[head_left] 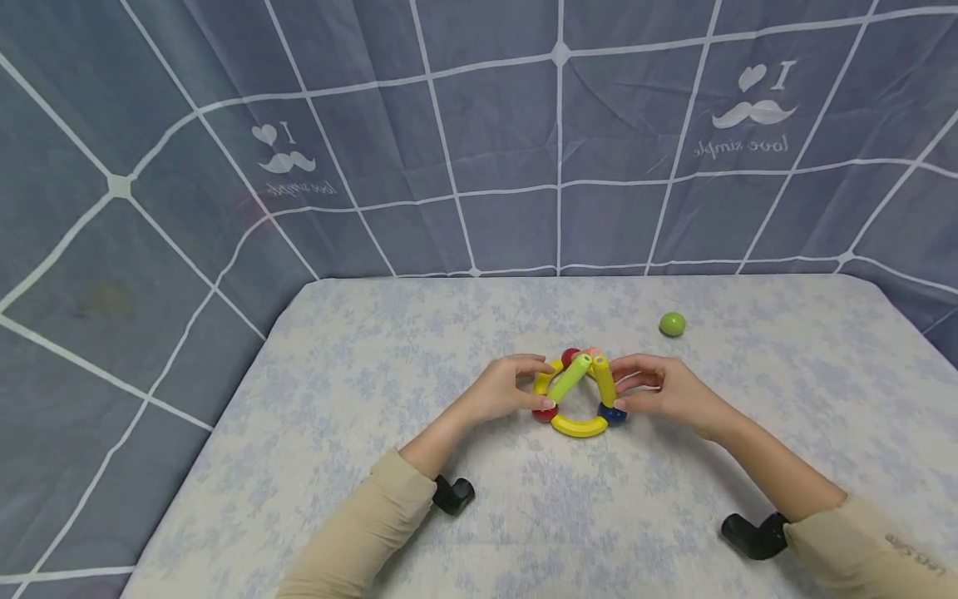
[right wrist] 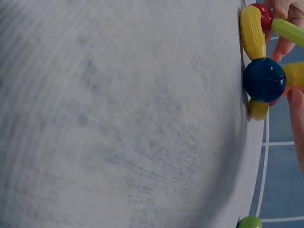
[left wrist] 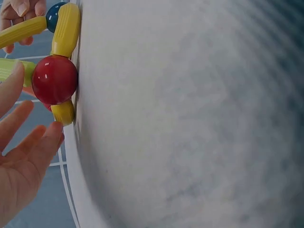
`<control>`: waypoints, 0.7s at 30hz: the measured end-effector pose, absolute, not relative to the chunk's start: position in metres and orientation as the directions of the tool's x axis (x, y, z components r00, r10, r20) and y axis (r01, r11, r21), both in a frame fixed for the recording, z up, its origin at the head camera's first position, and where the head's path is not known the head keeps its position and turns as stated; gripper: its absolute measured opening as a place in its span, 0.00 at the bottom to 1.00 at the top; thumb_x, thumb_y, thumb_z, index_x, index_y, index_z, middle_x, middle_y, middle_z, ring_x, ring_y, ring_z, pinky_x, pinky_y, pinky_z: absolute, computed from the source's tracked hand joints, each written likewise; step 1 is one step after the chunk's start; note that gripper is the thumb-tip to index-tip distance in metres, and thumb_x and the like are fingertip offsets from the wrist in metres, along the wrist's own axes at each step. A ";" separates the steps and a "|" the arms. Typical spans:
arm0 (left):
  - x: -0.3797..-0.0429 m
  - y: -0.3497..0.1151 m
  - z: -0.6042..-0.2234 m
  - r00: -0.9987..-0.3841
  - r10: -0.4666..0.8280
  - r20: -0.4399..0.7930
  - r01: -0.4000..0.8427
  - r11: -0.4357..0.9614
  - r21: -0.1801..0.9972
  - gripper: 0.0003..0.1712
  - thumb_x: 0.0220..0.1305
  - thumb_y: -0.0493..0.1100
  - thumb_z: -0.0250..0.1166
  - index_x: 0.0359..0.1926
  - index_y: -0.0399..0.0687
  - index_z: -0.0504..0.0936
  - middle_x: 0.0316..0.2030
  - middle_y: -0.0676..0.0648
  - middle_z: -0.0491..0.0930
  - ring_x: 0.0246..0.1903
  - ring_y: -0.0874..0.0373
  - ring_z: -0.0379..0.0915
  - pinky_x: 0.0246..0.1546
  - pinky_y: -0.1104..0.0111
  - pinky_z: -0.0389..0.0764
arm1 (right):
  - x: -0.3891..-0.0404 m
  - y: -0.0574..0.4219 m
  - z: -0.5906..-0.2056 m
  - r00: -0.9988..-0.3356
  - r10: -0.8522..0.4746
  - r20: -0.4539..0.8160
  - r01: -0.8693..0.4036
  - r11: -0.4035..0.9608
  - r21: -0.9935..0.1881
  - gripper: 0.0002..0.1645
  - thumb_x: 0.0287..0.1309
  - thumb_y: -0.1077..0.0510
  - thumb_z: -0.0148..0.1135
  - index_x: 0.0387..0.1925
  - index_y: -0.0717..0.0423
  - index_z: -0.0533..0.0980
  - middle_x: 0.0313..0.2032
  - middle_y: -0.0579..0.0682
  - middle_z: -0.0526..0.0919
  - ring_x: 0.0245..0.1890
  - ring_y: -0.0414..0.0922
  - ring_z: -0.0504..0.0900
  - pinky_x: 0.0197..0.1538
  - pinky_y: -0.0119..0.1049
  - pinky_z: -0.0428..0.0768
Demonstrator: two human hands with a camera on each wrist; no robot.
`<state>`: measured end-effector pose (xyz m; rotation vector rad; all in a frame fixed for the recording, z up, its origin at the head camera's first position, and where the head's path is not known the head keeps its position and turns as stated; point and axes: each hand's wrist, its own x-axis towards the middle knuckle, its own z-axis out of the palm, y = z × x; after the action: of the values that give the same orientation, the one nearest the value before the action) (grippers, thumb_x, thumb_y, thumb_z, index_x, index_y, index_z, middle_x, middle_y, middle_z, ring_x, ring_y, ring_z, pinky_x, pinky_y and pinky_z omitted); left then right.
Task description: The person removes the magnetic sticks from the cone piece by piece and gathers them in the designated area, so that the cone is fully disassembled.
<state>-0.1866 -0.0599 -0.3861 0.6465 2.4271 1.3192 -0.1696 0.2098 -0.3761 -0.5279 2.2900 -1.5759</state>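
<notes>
Left hand: fingers relaxed and spread from the thumb, not closed on a part. Its thumb tip is at the lower end of the light green rod, just above the front-left red ball; its fingertips are beside the rear-left curved yellow piece.

Right hand: thumb and fingers lie loosely bent at the straight yellow rod, above the blue ball. Whether they pinch the rod cannot be told.

The parts stand between the two hands on the table. A front curved yellow piece joins the red ball to the blue ball. Both rods tilt upward, their upper ends side by side. Behind these ends are a second red ball and a partly hidden coral-coloured piece.

A green ball lies apart, toward the rear right. Black wrist mounts sit near the beige sleeves. A grey-blue curtain with white lines hangs behind.
</notes>
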 end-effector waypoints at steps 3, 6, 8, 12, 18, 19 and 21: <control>-0.187 -0.059 -0.388 -0.842 0.530 -0.098 0.207 0.485 0.850 0.29 0.51 0.40 0.72 0.57 0.43 0.76 0.60 0.45 0.70 0.59 0.50 0.65 0.59 0.61 0.67 | -0.168 0.208 -0.378 -0.883 -0.465 -0.058 -0.115 0.335 -0.935 0.29 0.50 0.62 0.68 0.54 0.68 0.71 0.45 0.61 0.78 0.42 0.42 0.80 0.39 0.35 0.80; -0.189 -0.059 -0.389 -0.835 0.528 -0.157 0.144 0.484 0.863 0.30 0.51 0.41 0.72 0.58 0.46 0.76 0.58 0.47 0.71 0.60 0.49 0.65 0.58 0.59 0.67 | -0.168 0.206 -0.379 -0.884 -0.464 -0.062 -0.116 0.345 -0.931 0.29 0.50 0.62 0.68 0.54 0.67 0.71 0.44 0.60 0.79 0.42 0.42 0.80 0.38 0.36 0.80; -0.191 -0.059 -0.390 -0.833 0.521 -0.186 0.091 0.461 0.883 0.30 0.51 0.40 0.72 0.58 0.46 0.76 0.58 0.47 0.71 0.58 0.48 0.66 0.57 0.59 0.68 | -0.168 0.205 -0.380 -0.883 -0.466 -0.054 -0.128 0.351 -0.928 0.28 0.50 0.63 0.68 0.53 0.67 0.72 0.43 0.59 0.80 0.42 0.42 0.80 0.38 0.36 0.80; -0.193 -0.059 -0.390 -0.828 0.512 -0.226 -0.006 0.395 0.918 0.30 0.51 0.36 0.71 0.58 0.42 0.75 0.53 0.46 0.74 0.51 0.52 0.70 0.49 0.64 0.72 | -0.168 0.204 -0.381 -0.879 -0.474 -0.042 -0.152 0.363 -0.919 0.28 0.49 0.64 0.68 0.53 0.68 0.72 0.43 0.59 0.80 0.42 0.42 0.79 0.38 0.35 0.79; -0.194 -0.057 -0.390 -0.821 0.492 -0.289 -0.108 0.364 0.925 0.35 0.48 0.34 0.72 0.60 0.42 0.73 0.48 0.46 0.77 0.45 0.57 0.72 0.39 0.71 0.76 | -0.168 0.201 -0.380 -0.875 -0.482 -0.041 -0.176 0.395 -0.902 0.26 0.51 0.64 0.67 0.53 0.69 0.73 0.44 0.58 0.80 0.44 0.49 0.78 0.40 0.34 0.79; -0.195 -0.057 -0.390 -0.821 0.486 -0.299 -0.122 0.363 0.924 0.35 0.48 0.33 0.73 0.60 0.42 0.73 0.49 0.46 0.77 0.44 0.57 0.72 0.39 0.71 0.76 | -0.167 0.201 -0.380 -0.872 -0.488 -0.037 -0.184 0.397 -0.899 0.26 0.51 0.65 0.66 0.52 0.69 0.73 0.44 0.59 0.80 0.45 0.50 0.78 0.41 0.34 0.78; -0.195 -0.057 -0.391 -0.822 0.476 -0.313 -0.140 0.362 0.921 0.35 0.47 0.33 0.73 0.59 0.43 0.73 0.49 0.46 0.76 0.44 0.57 0.72 0.39 0.71 0.77 | -0.167 0.200 -0.380 -0.868 -0.496 -0.031 -0.199 0.405 -0.892 0.24 0.52 0.66 0.66 0.52 0.69 0.73 0.43 0.59 0.80 0.45 0.52 0.77 0.42 0.34 0.78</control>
<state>-0.1953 -0.0568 -0.3910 0.2900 2.0853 1.4874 -0.1667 0.2001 -0.3801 -0.6062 2.3738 -1.4475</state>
